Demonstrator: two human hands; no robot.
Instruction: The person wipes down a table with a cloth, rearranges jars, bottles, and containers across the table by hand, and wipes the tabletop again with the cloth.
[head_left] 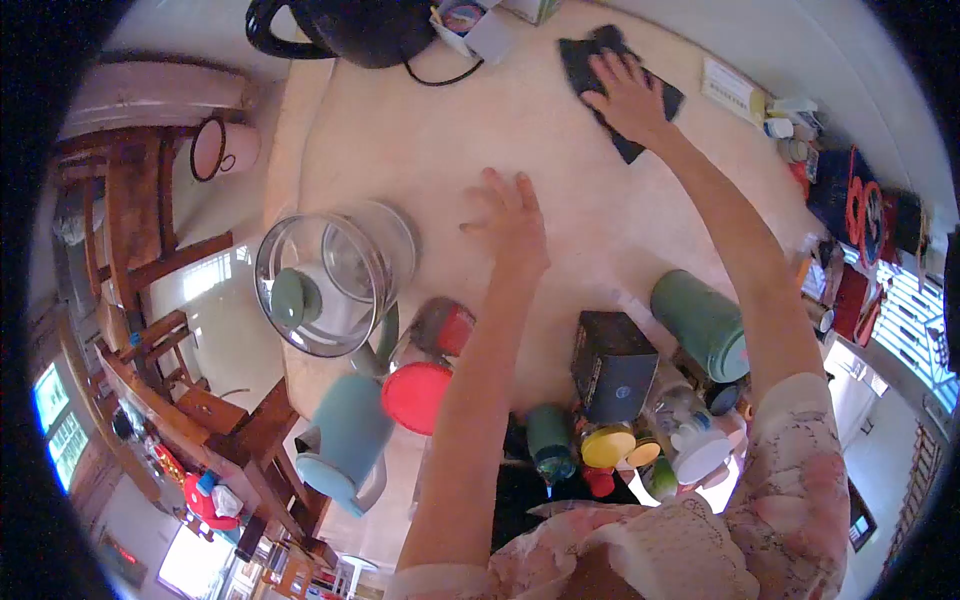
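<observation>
My right hand (628, 100) lies with spread fingers on a dark cloth (630, 153) at the far side of the pale table (440, 130). The cloth is crumpled, and its corners stick out around the fingers. Over the middle of the table is my left hand (510, 222), its fingers apart and nothing in them. Whether it touches the surface I cannot tell. Closest to it on the left stands a clear glass bowl (385, 235) beside a large round glass vessel (262, 270) that has a green-and-white object inside.
A black kettle (360, 30) stands at the far left edge. Along the near edge crowd a light-blue jug (350, 435), a red-lidded jar (418, 398), a black box (612, 365), a green canister (700, 325) and several jars. Small boxes and bottles line the right wall.
</observation>
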